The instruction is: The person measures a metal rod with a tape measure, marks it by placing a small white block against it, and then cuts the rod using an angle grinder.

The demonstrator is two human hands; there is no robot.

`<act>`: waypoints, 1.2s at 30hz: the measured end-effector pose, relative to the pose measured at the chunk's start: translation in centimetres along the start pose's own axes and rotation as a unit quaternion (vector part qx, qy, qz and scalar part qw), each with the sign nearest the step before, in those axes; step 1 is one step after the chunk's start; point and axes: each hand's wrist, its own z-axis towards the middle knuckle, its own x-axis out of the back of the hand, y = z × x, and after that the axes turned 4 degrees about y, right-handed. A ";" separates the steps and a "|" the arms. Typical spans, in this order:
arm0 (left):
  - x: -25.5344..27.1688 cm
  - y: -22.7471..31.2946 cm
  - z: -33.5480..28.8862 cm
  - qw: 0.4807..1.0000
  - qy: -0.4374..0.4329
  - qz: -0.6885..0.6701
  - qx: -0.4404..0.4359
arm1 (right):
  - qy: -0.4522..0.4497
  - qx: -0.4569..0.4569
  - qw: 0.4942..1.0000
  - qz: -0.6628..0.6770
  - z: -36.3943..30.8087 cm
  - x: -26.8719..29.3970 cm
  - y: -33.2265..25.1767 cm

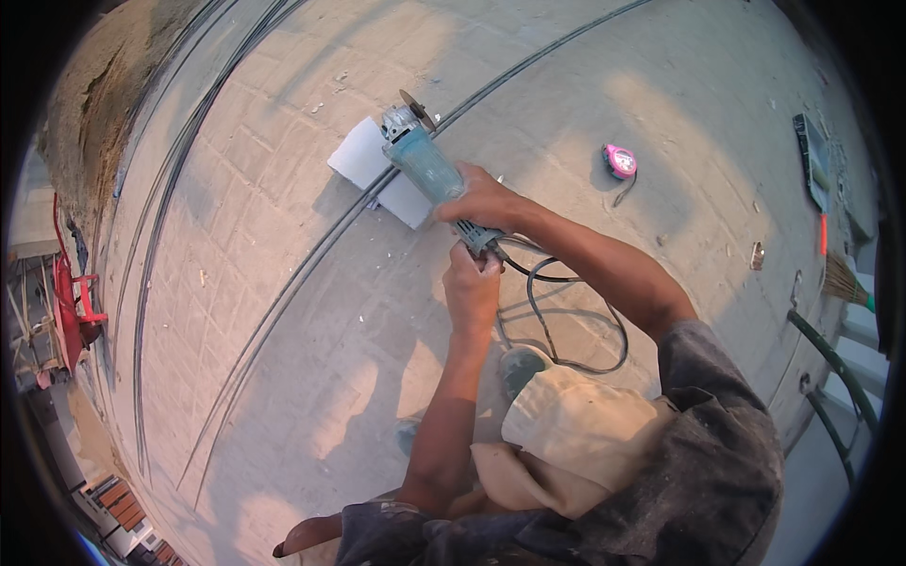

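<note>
A teal angle grinder [425, 166] with a thin cutting disc [416, 108] at its far end is held over the ground. My right hand [483, 200] wraps round its body. Close to where the black cord [534, 280] comes out, my left hand [472, 275] is closed on the rear end of the tool. Two long, thin steel rods [307, 259] run diagonally beneath the grinder, across a white block [360, 156]. The disc stands beside the rods at the block's far right; whether it touches them I cannot tell.
A pink tape measure [620, 161] lies to the right. More long rods [179, 156] stretch along the left, near a sand heap [104, 90] and a red wheelbarrow [68, 302]. At far right are a dark, flat-bladed tool [812, 160], a brush [845, 283] and green pipes [835, 363].
</note>
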 end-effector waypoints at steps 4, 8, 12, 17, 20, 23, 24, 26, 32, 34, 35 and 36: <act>0.6 0.1 0.1 0.997 -0.074 -0.012 0.031 | 0.014 0.021 0.996 -0.088 0.2 1.0 1.0; 6.6 -1.4 3.6 0.979 -0.019 0.201 -0.024 | 0.016 0.052 0.994 -0.096 0.7 0.2 1.0; 11.4 -6.3 11.2 0.925 0.132 0.340 -0.104 | 0.023 0.052 0.991 -0.124 0.9 0.6 0.7; 13.8 -11.4 17.7 0.962 -0.032 0.269 -0.029 | 0.017 0.028 0.991 -0.129 1.8 0.4 1.1; 13.9 -12.3 19.5 0.972 -0.121 0.195 0.053 | 0.008 0.022 0.992 -0.120 2.3 0.5 1.6; 14.2 -12.8 20.3 0.968 -0.132 0.203 0.065 | 0.005 0.037 0.994 -0.105 2.5 0.3 2.0; 13.9 -12.9 20.0 0.971 -0.112 0.204 0.045 | 0.010 0.031 0.993 -0.112 2.5 0.3 1.9; 13.0 -13.1 19.3 0.975 -0.060 0.215 0.002 | 0.021 0.021 0.992 -0.127 2.3 0.2 1.6; 12.6 -12.8 20.1 0.961 0.033 0.268 -0.054 | 0.023 0.038 0.993 -0.110 3.5 -0.3 1.4; 12.3 -12.9 20.3 0.944 0.056 0.313 -0.087 | 0.033 0.029 0.993 -0.108 3.9 -0.5 1.5; 12.2 -13.0 20.2 0.940 0.064 0.321 -0.098 | 0.038 0.024 0.993 -0.107 4.1 -0.7 1.4; 12.0 -13.0 20.0 0.936 0.072 0.328 -0.108 | 0.037 0.028 0.993 -0.107 4.2 -0.7 1.4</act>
